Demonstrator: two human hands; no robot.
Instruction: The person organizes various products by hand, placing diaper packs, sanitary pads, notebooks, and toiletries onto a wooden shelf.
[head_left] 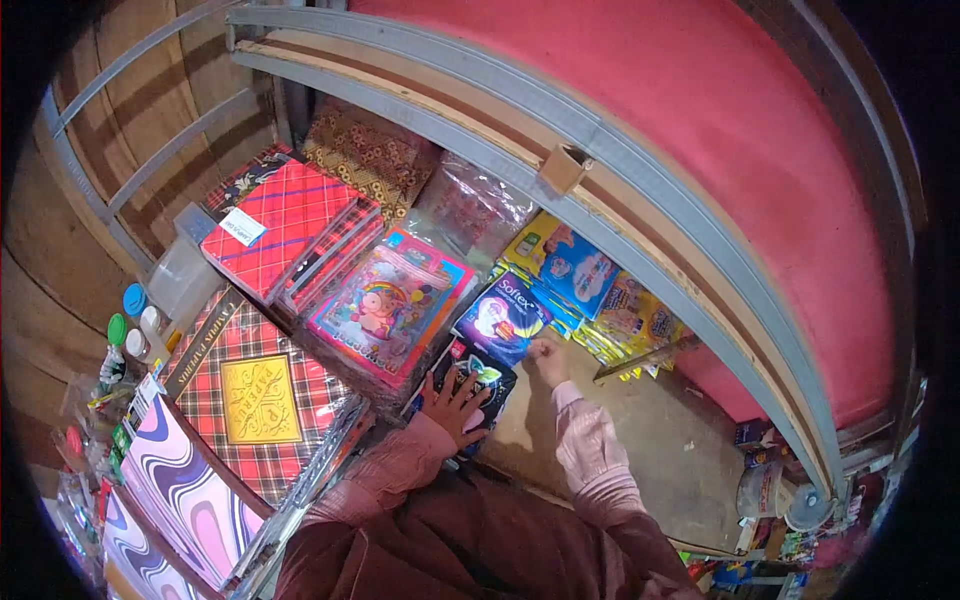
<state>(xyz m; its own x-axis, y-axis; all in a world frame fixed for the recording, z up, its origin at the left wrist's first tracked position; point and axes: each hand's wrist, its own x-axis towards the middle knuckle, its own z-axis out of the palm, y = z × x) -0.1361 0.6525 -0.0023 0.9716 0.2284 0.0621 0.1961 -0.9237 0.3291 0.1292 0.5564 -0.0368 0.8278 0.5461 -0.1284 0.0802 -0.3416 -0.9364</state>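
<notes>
My left hand (455, 405) lies with spread fingers on a black pack with a green leaf design (478, 368), partly covering it. Just beyond it sits a dark blue and purple Softex pack of sanitary pads (503, 318). At that pack's lower right edge is my right hand (548, 360), its fingers curled in and closed on the edge. Behind the Softex pack stand blue and yellow packs (577, 272). Left of both hands lies a stack of pink, rainbow-printed items in clear plastic (382, 305).
Red tartan boxes (285, 225) and a tartan Paperus box (255, 395) stand to the left. Yellow packs (640, 320) sit at the back right on the brown shelf board (640, 440). A grey metal shelf beam (420, 100) curves overhead. Small bottles (125, 325) stand far left.
</notes>
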